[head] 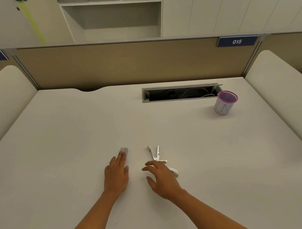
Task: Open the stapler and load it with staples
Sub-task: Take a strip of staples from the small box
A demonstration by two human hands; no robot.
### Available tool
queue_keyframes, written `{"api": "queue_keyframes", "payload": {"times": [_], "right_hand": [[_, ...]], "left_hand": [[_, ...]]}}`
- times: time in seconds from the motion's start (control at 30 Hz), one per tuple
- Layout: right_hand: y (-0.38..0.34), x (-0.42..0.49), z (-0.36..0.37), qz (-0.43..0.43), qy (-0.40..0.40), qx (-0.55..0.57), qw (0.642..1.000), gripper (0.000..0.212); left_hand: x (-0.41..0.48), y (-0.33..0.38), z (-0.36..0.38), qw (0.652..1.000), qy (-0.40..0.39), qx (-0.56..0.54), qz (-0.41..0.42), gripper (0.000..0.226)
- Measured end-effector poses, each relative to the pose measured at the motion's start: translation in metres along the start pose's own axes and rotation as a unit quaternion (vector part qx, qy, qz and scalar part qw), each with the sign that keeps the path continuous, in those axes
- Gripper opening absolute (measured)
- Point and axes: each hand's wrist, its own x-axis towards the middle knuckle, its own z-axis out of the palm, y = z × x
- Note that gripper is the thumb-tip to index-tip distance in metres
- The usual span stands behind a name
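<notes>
On the near centre of the white desk, the stapler lies splayed open, its metal arms fanned apart, partly under the right hand, whose fingers are spread and curled, gripping nothing. Left hand lies flat, fingers pressed together, fingertips on a small strip of staples just left of the stapler. Far right: purple-rimmed pen cup beside the cable hatch.

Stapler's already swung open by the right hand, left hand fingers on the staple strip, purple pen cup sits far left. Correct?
Not quite: the head view shows the purple pen cup far right. The rest holds: open stapler by the right hand, left hand fingers on the staple strip.
</notes>
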Motion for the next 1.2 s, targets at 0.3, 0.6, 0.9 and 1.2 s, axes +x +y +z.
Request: {"api": "queue_keyframes", "payload": {"times": [0.3, 0.6, 0.9, 1.2], "right_hand": [[-0.013, 0.012, 0.016, 0.021, -0.093, 0.052, 0.994, 0.043], [-0.014, 0.024, 0.025, 0.026, -0.129, 0.048, 0.99, 0.051], [-0.015, 0.036, 0.033, -0.018, -0.153, -0.058, 0.986, 0.059], [-0.011, 0.044, 0.036, -0.009, -0.129, -0.048, 0.99, 0.038]], "left_hand": [[-0.046, -0.029, 0.005, 0.979, 0.035, -0.119, 0.164, 0.056], [-0.061, -0.04, 0.01, 0.968, 0.054, -0.163, 0.185, 0.048], [-0.059, -0.042, 0.01, 0.961, 0.064, -0.193, 0.189, 0.036], [-0.059, -0.042, 0.009, 0.963, 0.062, -0.198, 0.173, 0.031]]}}
